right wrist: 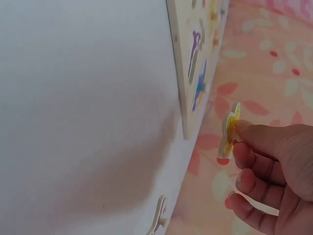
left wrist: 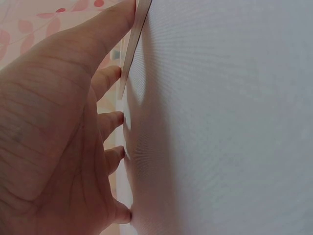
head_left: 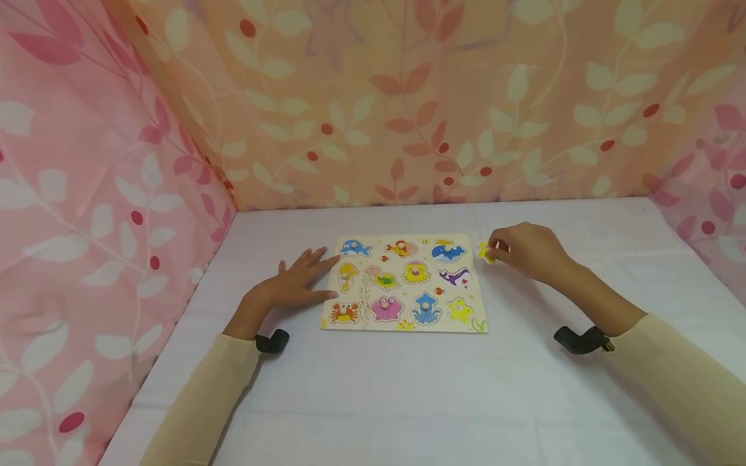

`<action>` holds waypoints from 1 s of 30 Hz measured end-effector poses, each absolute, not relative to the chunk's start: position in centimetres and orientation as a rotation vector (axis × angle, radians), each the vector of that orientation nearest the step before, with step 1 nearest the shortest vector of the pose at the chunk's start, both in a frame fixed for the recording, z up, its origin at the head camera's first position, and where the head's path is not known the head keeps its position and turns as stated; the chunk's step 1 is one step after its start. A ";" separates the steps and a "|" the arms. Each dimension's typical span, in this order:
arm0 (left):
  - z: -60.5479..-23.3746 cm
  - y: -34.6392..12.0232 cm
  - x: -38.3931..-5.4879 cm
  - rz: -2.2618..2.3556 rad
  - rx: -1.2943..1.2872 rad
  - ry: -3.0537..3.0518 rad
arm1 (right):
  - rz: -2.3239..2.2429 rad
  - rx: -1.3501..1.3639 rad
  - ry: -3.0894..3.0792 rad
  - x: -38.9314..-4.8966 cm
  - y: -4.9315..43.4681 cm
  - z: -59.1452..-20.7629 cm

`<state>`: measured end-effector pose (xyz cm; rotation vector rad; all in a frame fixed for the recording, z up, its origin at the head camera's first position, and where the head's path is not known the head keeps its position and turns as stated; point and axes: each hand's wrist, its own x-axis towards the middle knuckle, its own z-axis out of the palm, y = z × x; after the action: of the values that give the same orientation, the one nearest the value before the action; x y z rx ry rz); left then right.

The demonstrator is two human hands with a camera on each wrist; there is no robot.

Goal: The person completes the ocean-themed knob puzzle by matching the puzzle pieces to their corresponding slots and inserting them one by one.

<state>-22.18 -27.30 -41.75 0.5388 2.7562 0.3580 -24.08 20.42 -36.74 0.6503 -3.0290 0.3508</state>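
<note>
A wooden peg puzzle board with colourful sea animals lies flat on the white tabletop. My right hand pinches a yellow starfish piece by thumb and fingers, just beyond the board's upper right corner; in the right wrist view the starfish piece is held up off the table. My left hand is spread flat at the board's left side, its thumb and a finger touching that edge. The starfish space and the shark space on the board show no knobs.
Another knobbed piece lies on the table near my right hand, partly cut off in the right wrist view. Blue, pink and orange animals with wooden knobs, such as the crab, sit in the board. Floral cloth walls the back and sides.
</note>
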 end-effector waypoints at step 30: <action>-42.2 -27.5 -22.6 0.350 0.534 2.755 | 0.373 1.054 -3.029 -17.7 16.1 -39.1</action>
<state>-22.56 -27.54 -42.20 0.5345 2.7550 0.3502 -17.74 16.13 -39.14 1.0540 -3.0291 0.3731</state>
